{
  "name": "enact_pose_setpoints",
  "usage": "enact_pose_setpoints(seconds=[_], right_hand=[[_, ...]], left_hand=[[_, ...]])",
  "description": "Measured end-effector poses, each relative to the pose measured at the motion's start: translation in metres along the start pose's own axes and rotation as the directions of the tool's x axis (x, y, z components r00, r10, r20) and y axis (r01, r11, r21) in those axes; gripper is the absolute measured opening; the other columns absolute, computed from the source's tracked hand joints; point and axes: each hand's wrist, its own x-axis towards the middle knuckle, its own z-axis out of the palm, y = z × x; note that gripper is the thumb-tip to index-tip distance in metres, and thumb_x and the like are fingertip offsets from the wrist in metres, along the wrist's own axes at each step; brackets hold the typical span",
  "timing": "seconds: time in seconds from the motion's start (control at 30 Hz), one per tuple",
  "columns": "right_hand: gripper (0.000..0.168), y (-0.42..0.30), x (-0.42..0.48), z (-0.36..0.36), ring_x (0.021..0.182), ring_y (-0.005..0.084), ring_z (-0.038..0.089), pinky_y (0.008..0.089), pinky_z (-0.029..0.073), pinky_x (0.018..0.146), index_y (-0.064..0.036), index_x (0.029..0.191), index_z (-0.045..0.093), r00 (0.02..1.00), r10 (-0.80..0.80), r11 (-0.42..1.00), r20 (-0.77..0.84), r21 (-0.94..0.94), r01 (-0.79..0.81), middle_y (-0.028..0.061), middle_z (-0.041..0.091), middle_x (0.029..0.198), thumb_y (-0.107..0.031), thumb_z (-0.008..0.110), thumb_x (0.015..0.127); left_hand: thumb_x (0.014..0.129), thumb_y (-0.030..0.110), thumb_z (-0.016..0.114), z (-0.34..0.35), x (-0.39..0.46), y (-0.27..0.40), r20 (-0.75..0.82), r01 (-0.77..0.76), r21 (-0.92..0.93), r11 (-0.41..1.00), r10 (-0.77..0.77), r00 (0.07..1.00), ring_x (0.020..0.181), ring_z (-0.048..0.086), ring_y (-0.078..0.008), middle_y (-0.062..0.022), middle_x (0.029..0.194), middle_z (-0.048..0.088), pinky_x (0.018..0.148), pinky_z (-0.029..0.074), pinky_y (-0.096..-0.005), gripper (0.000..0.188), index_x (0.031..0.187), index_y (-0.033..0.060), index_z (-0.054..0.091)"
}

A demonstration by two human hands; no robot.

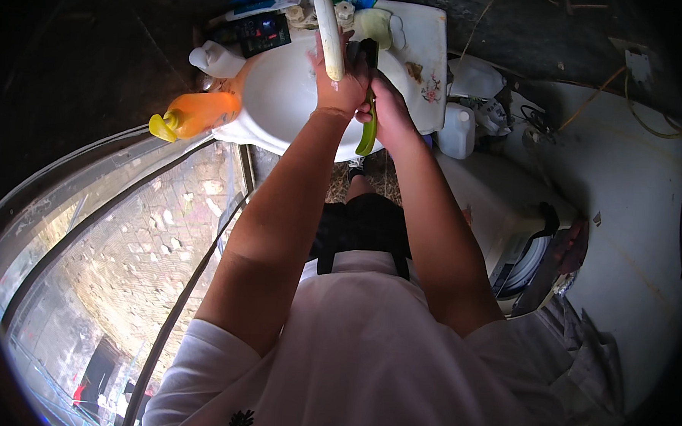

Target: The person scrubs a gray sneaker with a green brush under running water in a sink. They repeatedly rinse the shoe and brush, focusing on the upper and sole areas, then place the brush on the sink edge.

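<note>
Above a white ceramic washbasin (pixel 280 90), my left hand (pixel 329 90) lies under the white faucet spout (pixel 328 32). The spout hides part of that hand, and water shows on its back. My right hand (pixel 392 104) grips a tool with a bright green handle (pixel 369 128) and a dark upper part (pixel 370 51). The handle's lower end points toward me over the basin's front rim. The tool's dark part is right beside my left hand; whether the two touch I cannot make out.
An orange pump bottle (pixel 202 114) lies tilted on the basin's left edge, near a white bottle (pixel 215 59). Tap knobs (pixel 344 10) and a pale green item (pixel 375 27) sit behind. On the right are a plastic jug (pixel 457 131) and an appliance with a round door (pixel 524 266). Left is a screened window (pixel 145 244).
</note>
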Motion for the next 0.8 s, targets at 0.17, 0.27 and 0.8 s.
enact_pose_setpoints(seconds=[0.17,0.27,0.8], right_hand=[[0.032,0.01,-0.007,-0.013,0.059,0.0073,0.044,0.0251,0.041,0.054,-0.017,0.132,0.062,0.997,-0.047,0.96,-0.06,-0.28,0.028,0.0006,0.06,0.086,-0.036,0.051,0.109],[0.049,0.026,-0.009,-0.025,0.076,0.0213,0.068,0.0382,0.055,0.071,-0.021,0.155,0.05,0.959,-0.283,0.58,0.03,-0.791,0.196,0.0116,0.07,0.084,-0.039,0.051,0.11],[0.042,0.086,-0.001,-0.001,0.091,0.0378,0.073,0.05,0.057,0.082,-0.03,0.144,0.062,0.96,-0.096,-0.258,0.262,-0.938,0.231,0.0147,0.076,0.104,-0.047,0.043,0.111]], left_hand=[[0.097,0.018,0.07,-0.019,-0.007,0.015,0.075,0.402,-0.218,0.889,-0.396,0.915,0.109,0.072,-0.0394,-0.0235,0.124,0.071,0.093,0.056,-0.0419,0.037,0.13,0.003,0.065],[0.102,0.012,0.068,-0.029,-0.024,-0.027,0.141,0.508,-0.673,0.538,-0.58,0.802,0.099,0.066,-0.017,-0.0115,0.116,0.07,0.088,0.053,-0.0303,0.032,0.133,0.0021,0.065],[0.09,-0.004,0.079,-0.108,-0.098,-0.135,0.611,0.799,-0.56,0.22,-0.543,0.577,0.121,0.064,-0.0267,-0.0143,0.133,0.061,0.105,0.056,-0.0397,0.07,0.149,0.0007,0.041]])
